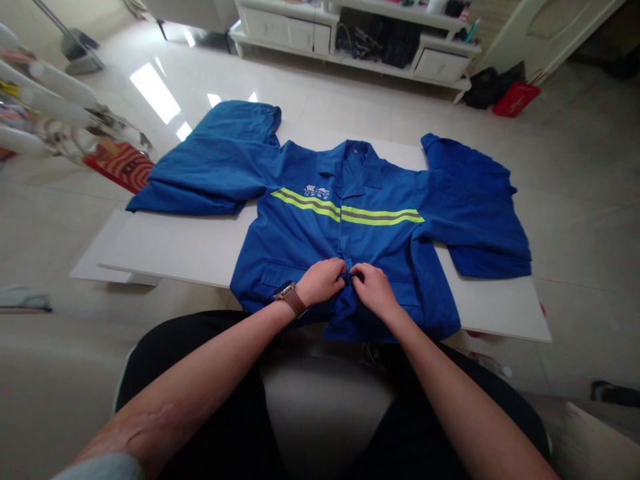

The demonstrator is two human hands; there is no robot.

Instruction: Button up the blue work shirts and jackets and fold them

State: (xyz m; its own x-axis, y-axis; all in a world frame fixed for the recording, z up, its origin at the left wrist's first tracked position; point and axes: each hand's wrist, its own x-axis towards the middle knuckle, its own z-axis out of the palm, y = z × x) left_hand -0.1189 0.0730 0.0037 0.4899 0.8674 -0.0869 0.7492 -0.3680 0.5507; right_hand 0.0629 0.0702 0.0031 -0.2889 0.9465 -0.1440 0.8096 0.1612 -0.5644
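Note:
A blue work jacket (380, 247) lies front side up, its collar away from me and its sleeves spread to both sides. A yellow-green and grey reflective stripe crosses the chest, with a white logo above it on the left. My left hand (323, 280), with a watch (290, 297) on the wrist, pinches the front placket low on the jacket. Close beside it, my right hand (373, 287) pinches the opposite front edge. The fabric is bunched up between the fingertips. Whether a button is there is too small to make out.
Under the jacket is a white table (165, 247), whose near edge the jacket's hem overhangs. A red paper bag (123, 167) is at the left. Farther back stand a white TV cabinet (285, 30) and a red bag (517, 99) on the tiled floor.

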